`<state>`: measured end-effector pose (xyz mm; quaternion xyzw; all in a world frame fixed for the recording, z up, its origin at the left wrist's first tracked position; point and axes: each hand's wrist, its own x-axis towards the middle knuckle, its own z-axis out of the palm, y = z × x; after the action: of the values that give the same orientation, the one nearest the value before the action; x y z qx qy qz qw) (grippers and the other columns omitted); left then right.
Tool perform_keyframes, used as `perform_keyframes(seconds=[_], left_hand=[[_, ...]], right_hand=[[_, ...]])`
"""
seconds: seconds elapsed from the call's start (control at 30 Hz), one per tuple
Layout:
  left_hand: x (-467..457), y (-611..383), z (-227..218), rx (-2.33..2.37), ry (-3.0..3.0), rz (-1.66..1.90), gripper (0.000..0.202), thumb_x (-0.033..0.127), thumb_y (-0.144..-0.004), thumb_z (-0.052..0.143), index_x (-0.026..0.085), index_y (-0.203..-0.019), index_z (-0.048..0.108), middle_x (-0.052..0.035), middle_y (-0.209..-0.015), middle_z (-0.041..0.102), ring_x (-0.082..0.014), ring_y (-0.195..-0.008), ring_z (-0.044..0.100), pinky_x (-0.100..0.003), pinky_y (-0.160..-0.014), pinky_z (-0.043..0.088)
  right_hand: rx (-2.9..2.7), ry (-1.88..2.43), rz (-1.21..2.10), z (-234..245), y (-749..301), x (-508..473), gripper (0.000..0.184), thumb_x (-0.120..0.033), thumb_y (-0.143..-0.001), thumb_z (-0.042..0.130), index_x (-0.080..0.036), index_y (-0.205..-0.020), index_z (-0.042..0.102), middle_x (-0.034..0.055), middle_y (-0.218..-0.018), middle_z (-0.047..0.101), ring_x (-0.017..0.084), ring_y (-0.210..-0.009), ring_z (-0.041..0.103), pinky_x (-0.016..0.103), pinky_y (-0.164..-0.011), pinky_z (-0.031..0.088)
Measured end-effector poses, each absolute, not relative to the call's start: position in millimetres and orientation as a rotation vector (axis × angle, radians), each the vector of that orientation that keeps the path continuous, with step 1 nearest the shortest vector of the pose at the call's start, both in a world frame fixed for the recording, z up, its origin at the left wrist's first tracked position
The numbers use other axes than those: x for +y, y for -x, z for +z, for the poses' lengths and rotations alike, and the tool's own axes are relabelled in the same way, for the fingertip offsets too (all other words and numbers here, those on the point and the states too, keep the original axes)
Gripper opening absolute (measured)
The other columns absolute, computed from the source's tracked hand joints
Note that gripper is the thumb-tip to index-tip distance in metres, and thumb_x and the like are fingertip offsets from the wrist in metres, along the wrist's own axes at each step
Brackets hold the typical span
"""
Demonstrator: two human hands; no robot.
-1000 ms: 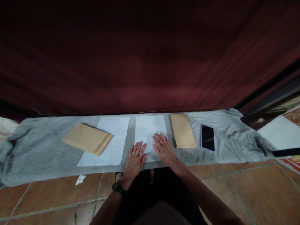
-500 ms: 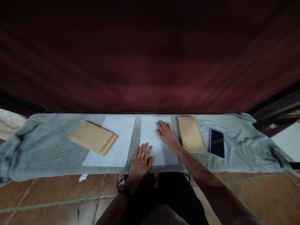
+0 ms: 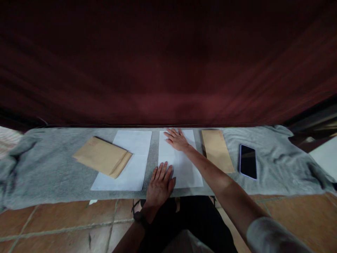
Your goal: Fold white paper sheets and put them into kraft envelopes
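A white sheet of paper [image 3: 185,172] lies flat in front of me on a grey cloth. My left hand [image 3: 160,182] rests on its near left corner, fingers stretched out. Across the sheet's far part my right hand [image 3: 177,139] lies flat with spread fingers, near the upper left edge. Neither hand grips anything. To the left are more white paper [image 3: 131,168] and, partly on top of it, a stack of brown envelopes [image 3: 102,154]. Right of the sheet, beside my right forearm, another brown envelope stack [image 3: 217,149] lies on the cloth.
A phone [image 3: 248,161] with a pale purple case lies on the right of the grey cloth [image 3: 52,172]. The cloth is wrinkled at both ends. Behind it rises a dark red surface [image 3: 163,88]. Below the near edge are floor tiles [image 3: 65,218].
My right hand has slid left and farther away over the paper, toward its far left edge. My left hand stays at the near left corner. The view has shifted slightly.
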<state>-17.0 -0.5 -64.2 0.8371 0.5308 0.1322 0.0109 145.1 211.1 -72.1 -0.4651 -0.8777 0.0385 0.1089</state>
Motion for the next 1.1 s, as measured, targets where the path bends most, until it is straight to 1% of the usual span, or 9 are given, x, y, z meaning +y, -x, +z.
perform_keyframes(seconds=[0.2, 0.33, 0.43, 0.57, 0.7, 0.87, 0.93, 1.0, 1.1], left_hand=[[-0.3, 17.4, -64.6, 1.649, -2.601, 0.45, 0.052, 0.037, -0.099, 0.05, 0.019, -0.148, 0.048, -0.0109, -0.158, 0.042, -0.0299, -0.149, 0.035, -0.051, -0.121, 0.032], [-0.4, 17.7, -67.5, 1.667, -2.583, 0.432, 0.053, 0.035, -0.099, 0.049, 0.02, -0.149, 0.047, -0.0097, -0.159, 0.04, -0.0297, -0.149, 0.035, -0.051, -0.122, 0.03], [-0.2, 18.1, -67.3, 1.659, -2.566, 0.441, 0.054, 0.035, -0.099, 0.048, 0.02, -0.151, 0.046, -0.0094, -0.16, 0.04, -0.0298, -0.149, 0.035, -0.052, -0.122, 0.03], [-0.3, 17.8, -64.6, 1.636, -2.541, 0.469, 0.054, 0.037, -0.099, 0.048, 0.022, -0.151, 0.046, -0.0087, -0.159, 0.041, -0.03, -0.149, 0.035, -0.053, -0.123, 0.029], [-1.8, 17.7, -64.9, 1.645, -2.529, 0.467, 0.054, 0.038, -0.099, 0.048, 0.02, -0.15, 0.047, -0.0098, -0.16, 0.04, -0.0297, -0.15, 0.033, -0.052, -0.124, 0.028], [-5.4, 25.5, -65.3, 1.527, -2.613, 0.412, 0.062, 0.05, -0.097, 0.051, 0.017, -0.149, 0.047, -0.0145, -0.16, 0.039, -0.0309, -0.15, 0.032, -0.055, -0.124, 0.024], [-6.6, 29.7, -62.2, 1.451, -2.643, 0.347, 0.064, 0.052, -0.096, 0.052, 0.016, -0.149, 0.047, -0.0154, -0.16, 0.038, -0.0312, -0.15, 0.032, -0.056, -0.124, 0.023], [-7.5, 32.0, -56.3, 1.41, -2.643, 0.251, 0.065, 0.049, -0.094, 0.055, 0.015, -0.149, 0.047, -0.0164, -0.16, 0.038, -0.0315, -0.15, 0.032, -0.056, -0.124, 0.023], [-8.5, 29.0, -43.1, 1.41, -2.607, 0.063, 0.063, 0.037, -0.091, 0.059, 0.015, -0.148, 0.047, -0.0169, -0.161, 0.037, -0.0314, -0.151, 0.031, -0.054, -0.123, 0.026]], right_hand=[[-2.416, 1.581, 0.078, -81.3, -156.2, 189.7, 0.05, -0.04, -0.106, 0.039, -0.02, -0.152, 0.043, 0.0097, -0.163, 0.034, 0.031, -0.148, 0.035, 0.059, -0.122, 0.019], [-2.182, 1.811, 0.013, -89.1, -180.6, 164.6, 0.056, -0.04, -0.107, 0.035, -0.012, -0.155, 0.039, 0.0176, -0.161, 0.035, 0.032, -0.147, 0.036, 0.053, -0.121, 0.025], [-2.087, 1.864, -0.027, -92.5, -191.1, 138.0, 0.058, -0.04, -0.107, 0.034, -0.007, -0.154, 0.038, 0.0208, -0.16, 0.035, 0.033, -0.147, 0.036, 0.052, -0.12, 0.027], [-2.078, 1.836, -0.037, -94.1, -192.1, 82.3, 0.057, -0.037, -0.106, 0.036, -0.011, -0.157, 0.033, 0.0184, -0.162, 0.034, 0.032, -0.148, 0.035, 0.053, -0.12, 0.027], [-2.202, 1.741, 0.005, -90.9, -195.1, 19.1, 0.059, -0.036, -0.105, 0.042, -0.012, -0.158, 0.031, 0.0171, -0.163, 0.03, 0.032, -0.149, 0.033, 0.052, -0.122, 0.026], [-2.311, 1.624, 0.007, -83.6, -208.2, -29.3, 0.059, -0.035, -0.104, 0.044, -0.016, -0.158, 0.031, 0.0143, -0.163, 0.032, 0.029, -0.15, 0.033, 0.052, -0.123, 0.026], [-2.344, 1.582, 0.016, -81.4, -214.0, -37.3, 0.059, -0.037, -0.104, 0.045, -0.016, -0.157, 0.033, 0.0139, -0.163, 0.033, 0.027, -0.15, 0.033, 0.051, -0.123, 0.026], [-2.372, 1.55, 0.033, -79.9, -219.0, -41.8, 0.058, -0.038, -0.104, 0.046, -0.015, -0.156, 0.035, 0.0137, -0.162, 0.035, 0.027, -0.15, 0.034, 0.05, -0.124, 0.027], [-2.395, 1.529, 0.061, -79.2, -223.3, -45.8, 0.056, -0.037, -0.103, 0.046, -0.014, -0.153, 0.04, 0.0137, -0.161, 0.037, 0.026, -0.149, 0.035, 0.049, -0.124, 0.028]])
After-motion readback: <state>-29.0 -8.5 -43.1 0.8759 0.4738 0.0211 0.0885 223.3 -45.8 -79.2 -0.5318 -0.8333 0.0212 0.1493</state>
